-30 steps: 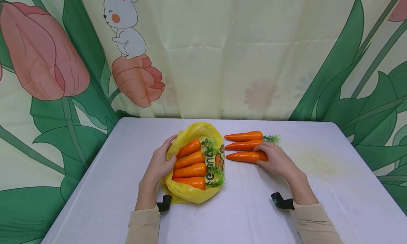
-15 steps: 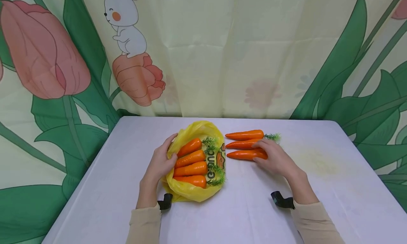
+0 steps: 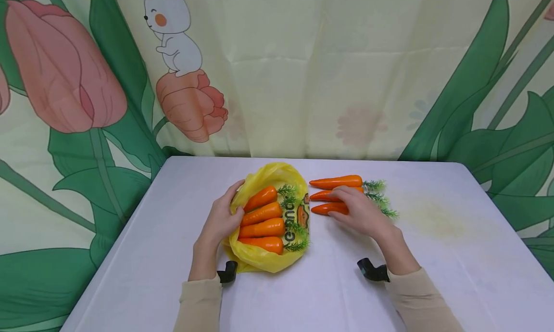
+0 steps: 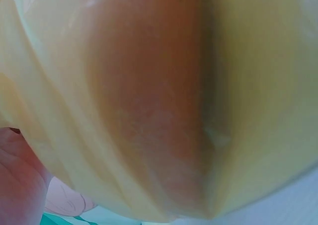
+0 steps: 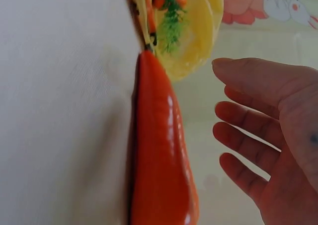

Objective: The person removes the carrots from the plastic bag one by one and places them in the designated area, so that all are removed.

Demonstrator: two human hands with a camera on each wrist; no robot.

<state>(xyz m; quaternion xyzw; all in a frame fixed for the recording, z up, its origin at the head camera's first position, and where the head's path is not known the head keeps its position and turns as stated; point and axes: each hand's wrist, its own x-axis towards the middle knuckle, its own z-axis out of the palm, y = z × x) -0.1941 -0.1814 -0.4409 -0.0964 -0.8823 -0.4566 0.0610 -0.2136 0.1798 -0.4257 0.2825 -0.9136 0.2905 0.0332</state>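
A yellow plastic bag [image 3: 270, 262] lies with its mouth spread on the table, several orange carrots [image 3: 261, 227] with green tops inside it. My left hand [image 3: 221, 220] holds the bag's left rim, thumb on the inner side and fingers outside. In the left wrist view the bag's film [image 4: 258, 111] fills most of the picture, a carrot showing through. To the bag's right lie three more carrots side by side, the far one [image 3: 336, 182] fully visible. My right hand [image 3: 361, 211] hovers over the nearer two, fingers apart from the nearest carrot [image 5: 161, 150] in the right wrist view.
A white cloth covers the table [image 3: 303, 303], with a faint yellowish stain toward the right. Behind it hangs a curtain [image 3: 346, 72] printed with a rabbit, tulips and leaves. Black wrist cameras sit on both wrists, the right one [image 3: 373, 270] near the cloth.
My right hand has moved left along the nearer carrots, away from their green tops, which now show. The left hand stays at the bag's rim. The view has shifted slightly.
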